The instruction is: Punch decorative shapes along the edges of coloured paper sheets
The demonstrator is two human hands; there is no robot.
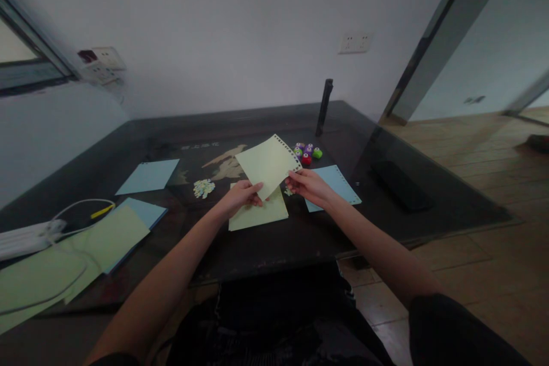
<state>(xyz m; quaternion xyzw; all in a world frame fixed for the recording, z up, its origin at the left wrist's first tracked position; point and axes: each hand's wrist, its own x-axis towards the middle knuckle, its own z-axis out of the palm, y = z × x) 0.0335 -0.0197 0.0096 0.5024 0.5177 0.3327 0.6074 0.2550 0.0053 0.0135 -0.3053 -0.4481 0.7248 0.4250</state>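
Left hand and right hand both clamped on a pale green sheet, lifted tilted above another green sheet on the dark tabletop. Just beyond, small colourful punches; beside the right hand, a blue sheet.

Clutter on the dark table

Small coloured punches and a black upright post sit beyond the hands; a blue sheet, white cable and paper confetti lie off to their left.
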